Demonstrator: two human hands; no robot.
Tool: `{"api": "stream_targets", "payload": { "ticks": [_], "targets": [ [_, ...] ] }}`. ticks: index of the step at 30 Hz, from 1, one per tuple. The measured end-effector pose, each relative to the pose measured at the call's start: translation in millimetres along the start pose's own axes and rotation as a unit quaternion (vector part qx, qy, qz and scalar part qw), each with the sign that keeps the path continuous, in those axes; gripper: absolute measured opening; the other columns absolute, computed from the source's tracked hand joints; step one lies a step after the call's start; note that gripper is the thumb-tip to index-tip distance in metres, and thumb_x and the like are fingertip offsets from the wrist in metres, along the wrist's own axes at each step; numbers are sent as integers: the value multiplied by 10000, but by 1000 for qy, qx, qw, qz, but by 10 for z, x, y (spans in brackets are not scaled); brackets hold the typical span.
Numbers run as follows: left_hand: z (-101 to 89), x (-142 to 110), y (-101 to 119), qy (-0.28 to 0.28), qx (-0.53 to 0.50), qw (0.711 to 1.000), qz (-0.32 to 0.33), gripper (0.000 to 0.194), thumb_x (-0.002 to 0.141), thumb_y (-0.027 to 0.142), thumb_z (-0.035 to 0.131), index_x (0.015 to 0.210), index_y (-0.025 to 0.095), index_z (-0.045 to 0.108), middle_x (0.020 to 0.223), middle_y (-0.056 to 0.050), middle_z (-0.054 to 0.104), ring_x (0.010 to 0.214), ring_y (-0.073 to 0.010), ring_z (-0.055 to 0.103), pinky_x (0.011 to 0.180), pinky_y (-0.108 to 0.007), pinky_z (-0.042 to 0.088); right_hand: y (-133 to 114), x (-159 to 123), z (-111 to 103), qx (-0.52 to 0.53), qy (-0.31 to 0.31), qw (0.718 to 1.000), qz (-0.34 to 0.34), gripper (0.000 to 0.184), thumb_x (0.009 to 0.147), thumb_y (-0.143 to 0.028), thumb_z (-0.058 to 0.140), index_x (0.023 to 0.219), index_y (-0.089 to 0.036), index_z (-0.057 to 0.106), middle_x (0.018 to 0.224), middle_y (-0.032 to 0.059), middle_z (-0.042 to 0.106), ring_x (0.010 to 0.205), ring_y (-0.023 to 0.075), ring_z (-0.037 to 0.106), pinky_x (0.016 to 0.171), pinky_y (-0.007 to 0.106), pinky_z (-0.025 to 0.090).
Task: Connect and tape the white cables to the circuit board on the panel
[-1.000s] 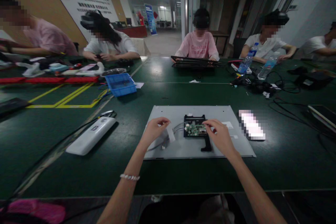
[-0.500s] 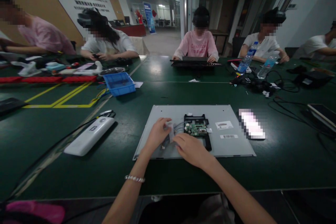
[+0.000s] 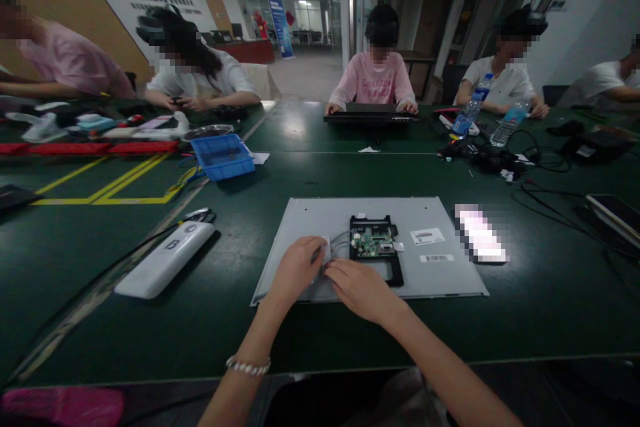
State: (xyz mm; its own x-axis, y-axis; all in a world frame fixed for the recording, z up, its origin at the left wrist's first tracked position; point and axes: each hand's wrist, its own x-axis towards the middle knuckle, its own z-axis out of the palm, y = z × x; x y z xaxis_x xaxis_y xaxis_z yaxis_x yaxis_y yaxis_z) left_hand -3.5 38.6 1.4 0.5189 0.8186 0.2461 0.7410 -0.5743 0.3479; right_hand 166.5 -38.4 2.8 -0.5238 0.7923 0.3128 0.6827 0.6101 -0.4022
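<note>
So the left hand is pinching a white strip over the gray panel, left of the circuit board. The right hand is bunching its fingertips right beside it, can't tell if they're gripping anything. Both are hiding the ends of some gray cables. A phone is lying just right of the panel, a white power bank is sitting left, and a blue basket is resting farther back on the table.
</note>
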Motion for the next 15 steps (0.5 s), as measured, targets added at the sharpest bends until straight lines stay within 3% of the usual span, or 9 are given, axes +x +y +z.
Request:
{"api": "stream_targets", "payload": {
  "ticks": [5, 15],
  "targets": [
    [21, -56, 32, -26, 42, 999, -14, 293, 862, 206, 436, 1110, 216, 592, 1133, -55, 640, 1069, -207, 565, 949, -370, 413, -4, -18, 24, -4, -11, 1000, -11, 306, 881, -167, 444, 1175, -120, 514, 1210, 118, 583, 1187, 194, 479, 1011, 342, 388],
    [41, -227, 123, -71, 82, 994, -30, 408, 943, 279, 289, 1328, 255, 424, 1407, -48, 418, 1304, -213, 360, 1047, -511, 258, -55, -48, -5, -19, -17, 1000, -15, 367, 879, -265, 480, 1204, -96, 510, 1229, 128, 575, 1194, 213, 472, 1022, 346, 374]
  ]
}}
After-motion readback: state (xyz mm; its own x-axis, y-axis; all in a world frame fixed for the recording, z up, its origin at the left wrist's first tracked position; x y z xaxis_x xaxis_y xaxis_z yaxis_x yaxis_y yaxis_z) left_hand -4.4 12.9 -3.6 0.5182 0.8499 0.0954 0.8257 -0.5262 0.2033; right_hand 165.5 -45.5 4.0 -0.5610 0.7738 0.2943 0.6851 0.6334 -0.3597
